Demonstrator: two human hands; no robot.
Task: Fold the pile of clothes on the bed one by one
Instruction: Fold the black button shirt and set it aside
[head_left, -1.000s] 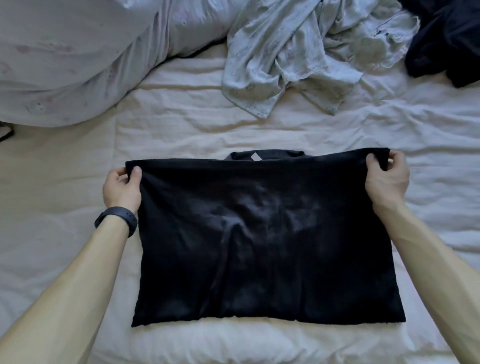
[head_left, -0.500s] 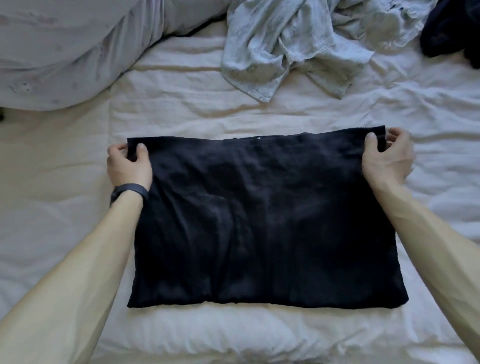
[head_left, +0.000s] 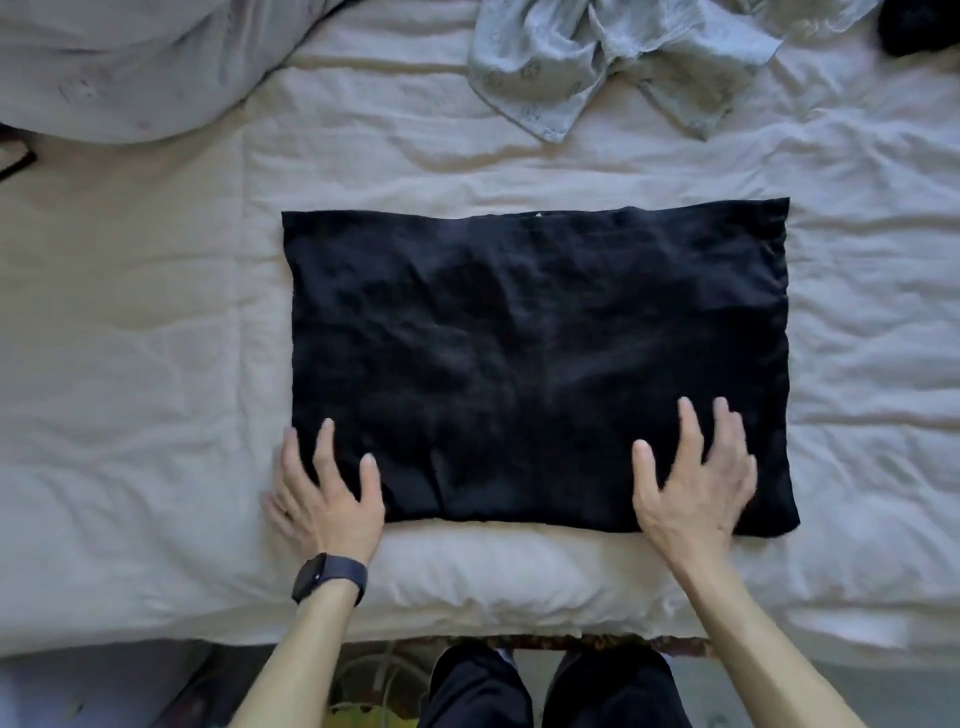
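Although the folded black garment (head_left: 535, 353) lies in full view as a flat rectangle on the middle of the bed (head_left: 156, 364), its layers cannot be told apart, and only a tiny white speck shows at its far edge. At the top edge the pale patterned garment (head_left: 597, 67) is cut off, so its shape is unclear. Only a corner of a dark garment (head_left: 914, 26) shows at the top right. A grey duvet (head_left: 130, 62) is cropped at the upper left, and a thin black strap (head_left: 15, 161) pokes in from the left edge; what it belongs to cannot be told. The right grip (head_left: 696, 488) is smeared by motion, yet its fingers read as straight and spread, laid flat on the near right part of the black garment and holding nothing. The left grip (head_left: 322, 493), with a dark watch (head_left: 330, 577) on its wrist, is likewise released. Its fingers are spread over the near left corner, the outer ones on the sheet just beside the cloth.

Half a second ago both grips pinched the far corners of the garment. They have since let go and come back to its near edge. The far edge, then held up, now lies on the bed. More of the clothes beyond has slid out of view.
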